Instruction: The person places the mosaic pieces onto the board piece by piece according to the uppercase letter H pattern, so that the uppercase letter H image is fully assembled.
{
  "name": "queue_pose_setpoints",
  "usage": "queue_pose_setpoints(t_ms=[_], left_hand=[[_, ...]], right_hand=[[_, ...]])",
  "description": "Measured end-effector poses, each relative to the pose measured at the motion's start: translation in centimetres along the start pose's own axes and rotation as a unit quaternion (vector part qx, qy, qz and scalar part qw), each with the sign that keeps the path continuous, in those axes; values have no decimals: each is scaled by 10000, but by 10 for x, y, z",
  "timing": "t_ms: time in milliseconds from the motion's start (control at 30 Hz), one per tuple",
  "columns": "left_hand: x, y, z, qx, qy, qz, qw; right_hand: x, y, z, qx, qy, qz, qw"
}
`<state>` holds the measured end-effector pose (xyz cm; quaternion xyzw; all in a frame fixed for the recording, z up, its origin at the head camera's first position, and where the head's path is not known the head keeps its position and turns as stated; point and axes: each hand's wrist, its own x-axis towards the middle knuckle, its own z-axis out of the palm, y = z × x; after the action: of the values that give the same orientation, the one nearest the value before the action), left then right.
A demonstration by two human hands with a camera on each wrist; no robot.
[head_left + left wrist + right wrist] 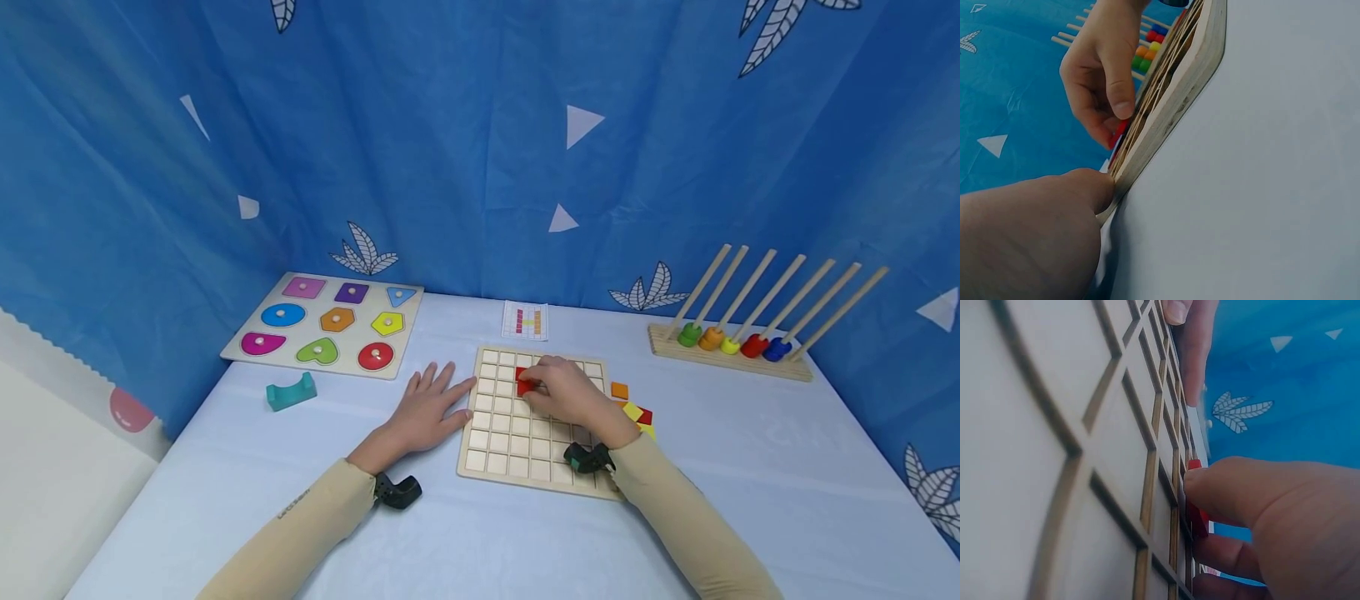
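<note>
A wooden grid board (497, 463) lies on the table in the head view. Over its upper middle, my right hand (568, 392) pinches a red square tile (1197, 515) between thumb and fingers, close against the grid. Another red tile (520, 372) shows just above it, partly covered by the fingers. My left hand (429, 412) rests flat with spread fingers, its thumb and index fingertip at the board's left edge. Loose orange (619, 390) and yellow tiles (632, 411), with a red one among them, lie right of the board, partly hidden by my right wrist.
A small pattern card (525, 335) lies behind the board. At the back left is a knobbed shape puzzle (347, 367), with a teal curved block (291, 393) in front. A peg rack (731, 362) with coloured beads and tall rods stands back right, before a blue curtain (450, 150).
</note>
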<state>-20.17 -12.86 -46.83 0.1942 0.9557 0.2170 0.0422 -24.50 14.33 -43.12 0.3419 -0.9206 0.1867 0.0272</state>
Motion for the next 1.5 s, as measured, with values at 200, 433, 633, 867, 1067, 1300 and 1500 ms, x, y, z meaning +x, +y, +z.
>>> queue_pose_setpoints(t_ms=[200,433,633,867,1067,1300,1500], left_hand=[[0,1,0,-45,17,28,10000],[0,1,-1,-17,-1,24,10000],[0,1,-3,-44,-1,4,10000],[0,0,-1,-47,34,0,10000],[-1,1,-1,-76,111,-8,9999],[0,1,-2,-27,60,-24,10000],[-1,1,-1,-90,98,-3,9999]], right_hand=[[0,0,1,-61,69,-48,9999],[1,-1,2,-8,13,1,10000],[3,-1,2,-1,41,28,10000],[2,1,5,15,88,-18,10000],[2,0,4,2,77,0,10000],[2,-1,2,-1,11,68,10000],[1,-2,3,-44,-21,41,10000]])
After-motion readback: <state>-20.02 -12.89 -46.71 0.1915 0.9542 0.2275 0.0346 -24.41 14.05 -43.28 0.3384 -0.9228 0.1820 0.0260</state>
